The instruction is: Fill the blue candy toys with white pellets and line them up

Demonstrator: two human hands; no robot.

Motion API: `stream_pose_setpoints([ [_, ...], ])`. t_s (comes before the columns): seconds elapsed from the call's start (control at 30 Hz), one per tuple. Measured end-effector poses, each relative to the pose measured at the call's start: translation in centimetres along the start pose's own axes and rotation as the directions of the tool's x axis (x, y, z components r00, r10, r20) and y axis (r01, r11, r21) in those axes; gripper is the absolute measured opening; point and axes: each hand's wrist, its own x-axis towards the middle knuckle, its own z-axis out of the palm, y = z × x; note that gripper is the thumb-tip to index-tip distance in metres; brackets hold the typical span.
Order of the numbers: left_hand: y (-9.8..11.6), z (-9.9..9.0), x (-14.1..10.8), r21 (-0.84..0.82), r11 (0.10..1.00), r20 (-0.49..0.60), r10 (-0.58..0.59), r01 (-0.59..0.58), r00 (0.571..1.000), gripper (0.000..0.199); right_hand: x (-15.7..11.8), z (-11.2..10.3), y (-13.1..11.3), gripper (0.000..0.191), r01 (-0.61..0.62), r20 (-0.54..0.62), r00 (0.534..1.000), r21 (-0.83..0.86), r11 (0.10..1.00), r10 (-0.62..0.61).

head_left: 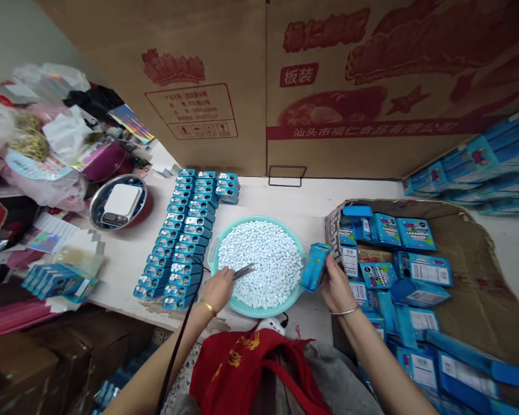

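Left hand [218, 290] grips the metal tool [243, 271], pointing right over the pellets [263, 288] — right hand [337, 285] clasps the box [315, 267], aslant by the basin [259, 313].

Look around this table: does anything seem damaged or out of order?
The front table edge looks worn, its white surface missing in patches. At right, blue boxes lie jumbled in the open carton, unlike the neat rows of boxes at left.
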Motion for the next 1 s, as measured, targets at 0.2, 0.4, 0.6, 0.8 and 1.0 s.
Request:
stream_pose_setpoints([
  [0.2, 6.1, 3.6, 6.2, -0.145, 0.988, -0.078, -0.057, 0.045, 0.995, 0.019, -1.8, -1.0, -0.2, 0.043, -0.068, -0.1, 0.992, 0.065, 0.996, 0.074],
  [0.4, 4.5, 3.2, 6.3, -0.288, 0.954, -0.124, 0.051, -0.085, 0.991, 0.02, -2.7, -1.4, -0.7, 0.048, -0.008, -0.024, 1.0, -0.048, 0.999, 0.007],
  [0.6, 2.0, -1.0, 3.5, -0.416, 0.864, -0.203, 0.216, -0.284, 0.955, 0.022, -2.7, -2.0, -0.9, 0.043, 0.316, 0.095, 0.947, -0.439, 0.841, -0.306],
  [0.8, 3.2, -8.1, 0.8, -0.284, 0.851, -0.194, 0.401, -0.443, 0.895, 0.023, -2.4, -0.4, -1.7, 0.029, 0.583, 0.355, 0.807, -0.604, 0.544, -0.471],
  [1.0, 6.6, -13.0, -0.1, 0.049, 0.893, -0.014, 0.449, -0.447, 0.894, 0.02, -2.5, 1.6, -1.1, 0.029, 0.69, 0.458, 0.722, -0.538, 0.485, -0.519],
])
